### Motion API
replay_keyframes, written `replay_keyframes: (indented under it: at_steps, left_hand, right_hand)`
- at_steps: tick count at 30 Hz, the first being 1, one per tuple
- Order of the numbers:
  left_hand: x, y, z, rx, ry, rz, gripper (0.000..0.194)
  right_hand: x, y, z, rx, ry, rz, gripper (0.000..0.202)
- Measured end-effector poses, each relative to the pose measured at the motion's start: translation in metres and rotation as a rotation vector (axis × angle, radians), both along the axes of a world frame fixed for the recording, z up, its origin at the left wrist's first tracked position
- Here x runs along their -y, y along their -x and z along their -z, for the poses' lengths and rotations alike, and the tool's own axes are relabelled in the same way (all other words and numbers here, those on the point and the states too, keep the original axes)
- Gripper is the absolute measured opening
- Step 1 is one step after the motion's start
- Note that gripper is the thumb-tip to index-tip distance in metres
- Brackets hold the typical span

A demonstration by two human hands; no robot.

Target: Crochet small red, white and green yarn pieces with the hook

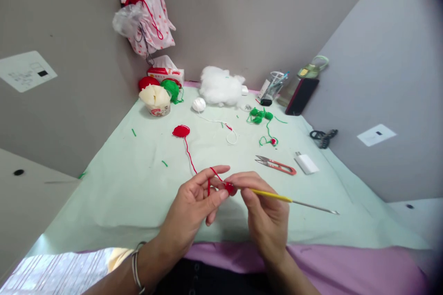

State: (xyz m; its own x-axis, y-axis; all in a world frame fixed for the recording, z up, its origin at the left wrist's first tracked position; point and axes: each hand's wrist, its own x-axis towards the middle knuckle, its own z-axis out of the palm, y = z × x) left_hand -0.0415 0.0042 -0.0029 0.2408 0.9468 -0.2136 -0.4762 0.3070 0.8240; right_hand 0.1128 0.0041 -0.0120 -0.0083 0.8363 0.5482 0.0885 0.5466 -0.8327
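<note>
My left hand (194,205) pinches a small red crochet piece (230,188), with red yarn (188,152) looped over its forefinger. That yarn runs back across the table to a flat red crocheted disc (181,131). My right hand (265,207) grips a yellow-handled crochet hook (294,201), its hook end at the red piece and its metal tail pointing right. Both hands meet just above the near edge of the pale green table cover (131,193).
Red-handled thread snips (277,165) and a white charger plug (306,163) lie to the right. Green crochet bits (261,116), white stuffing (219,85), a white yarn ball (199,104), a cup (156,100), red and green yarn balls and a phone (302,96) stand at the back. Grey walls close in on both sides.
</note>
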Motion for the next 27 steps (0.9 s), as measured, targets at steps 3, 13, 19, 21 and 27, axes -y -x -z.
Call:
replay_keyframes:
  at_steps: [3,13,19,21,27]
  left_hand:
    - [0.000,-0.002,0.001,0.003,-0.002,-0.041,0.043]
    - [-0.005,0.002,-0.001,0.219,0.164,-0.014,0.030]
    - [-0.002,-0.002,0.004,0.073,0.012,0.040,0.027]
    - [-0.002,-0.003,0.003,0.054,0.013,0.014,0.029]
    - [-0.005,-0.004,0.002,0.201,0.173,0.026,0.039]
  right_hand:
    - [0.004,-0.003,0.005,0.177,-0.110,0.058,0.031]
    - [0.000,-0.010,0.005,-0.151,0.044,0.015,0.025]
    - [-0.002,-0.005,0.003,-0.101,0.083,-0.014,0.023]
    - [0.000,-0.006,0.004,0.000,0.027,0.003,0.024]
    - [0.005,-0.012,0.013,0.412,-0.305,0.194,0.038]
